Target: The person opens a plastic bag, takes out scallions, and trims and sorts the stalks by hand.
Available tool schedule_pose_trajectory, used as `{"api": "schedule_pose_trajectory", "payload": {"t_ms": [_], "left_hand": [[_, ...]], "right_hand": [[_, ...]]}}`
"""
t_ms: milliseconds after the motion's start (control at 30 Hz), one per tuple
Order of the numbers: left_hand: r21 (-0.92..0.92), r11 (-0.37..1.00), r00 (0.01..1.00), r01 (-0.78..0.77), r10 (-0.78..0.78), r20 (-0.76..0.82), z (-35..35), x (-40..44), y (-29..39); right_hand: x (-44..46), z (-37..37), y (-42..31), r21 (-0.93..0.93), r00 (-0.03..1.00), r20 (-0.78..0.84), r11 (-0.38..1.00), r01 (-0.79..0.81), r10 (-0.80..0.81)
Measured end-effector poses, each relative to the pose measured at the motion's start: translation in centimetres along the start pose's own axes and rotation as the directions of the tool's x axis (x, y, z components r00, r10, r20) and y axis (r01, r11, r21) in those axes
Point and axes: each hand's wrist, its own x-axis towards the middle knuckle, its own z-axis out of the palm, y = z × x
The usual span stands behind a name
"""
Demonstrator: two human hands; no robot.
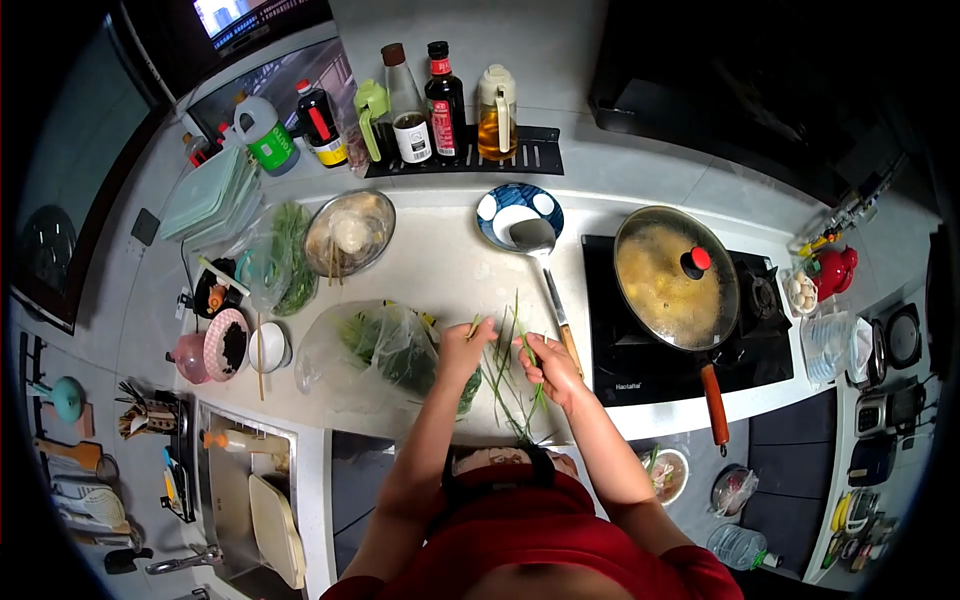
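Green stalks [506, 385], long and slender: where in the figure do they lie?

Just below and right of the frame's centre, loosely crossed over the pale countertop [425, 245], between the two hands and down to the front edge.

How is each hand disposed?

The right hand [553, 370], right of centre, is closed on several stalks, thumb against curled fingers. The left hand [464, 352], left of the stalks, has bent fingers with a small sliver at their tips; whether they are clamped on it, I cannot tell.

What adjoins the left hand?

A clear plastic bag [322, 352] containing leafy greens [370, 338], left of centre. Farther toward the upper left stands a metal bowl [376, 215].

And beside the right hand?

A spatula [553, 290], its wooden handle passing just to the right of that hand, its metal blade resting on a blue-and-white dish [510, 196] at upper centre. To the right, a frying pan [668, 340] stands on a black cooktop [640, 375], covered by a glass lid [660, 270] with a red-topped knob.
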Motion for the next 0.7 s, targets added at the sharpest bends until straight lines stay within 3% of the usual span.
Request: {"api": "schedule_pose_trajectory", "payload": {"t_ms": [67, 167, 200, 300, 333, 467, 567, 600, 700], "left_hand": [[-0.254, 0.967, 0.999, -0.001, 0.013, 0.047, 1.1, 0.3, -0.9], [-0.419, 0.907, 0.993, 0.047, 0.005, 0.121, 1.3, -0.5, 1.0], [-0.403, 0.915, 0.993, -0.025, 0.070, 0.098, 1.6, -0.2, 0.3], [-0.433, 0.900, 0.998, -0.053, 0.037, -0.046, 1.8, 0.5, -0.7], [-0.499, 0.866, 0.999, -0.030, 0.015, -0.034, 1.7, 0.5, -0.7], [-0.441, 0.897, 0.972, 0.003, 0.100, 0.210, 0.9, -0.5, 0.0], [-0.328, 0.920, 0.920, -0.216, 0.304, 0.247, 2.3, -1.5, 0.6], [-0.263, 0.948, 0.920, -0.179, 0.256, 0.297, 2.4, -1.3, 0.4], [-0.242, 0.959, 0.951, -0.144, 0.203, 0.235, 2.5, -1.6, 0.6]], "right_hand": [[0.2, 0.0, 0.3, -0.051, 1.000, 0.030, 0.999, -0.005, 0.006], [0.8, -0.4, 0.9, -0.144, 0.996, 0.077, 0.989, -0.027, 0.038], [1.1, -0.6, 1.2, -0.177, 0.994, 0.092, 0.984, -0.037, 0.054], [2.4, -1.2, 1.9, -0.108, 0.998, 0.012, 0.993, 0.057, -0.056], [2.3, -1.6, 1.4, -0.054, 1.000, 0.011, 0.998, -0.016, 0.016], [2.9, -2.3, 0.4, 0.118, 0.993, 0.118, 0.992, -0.043, 0.029], [3.3, -1.8, 0.1, 0.107, 0.983, 0.182, 0.994, 0.007, -0.027], [3.3, -1.4, -0.1, 0.110, 0.982, 0.188, 0.994, 0.008, -0.029], [2.7, -0.4, -0.6, 0.150, 0.974, 0.223, 0.989, -0.003, -0.031]]}}
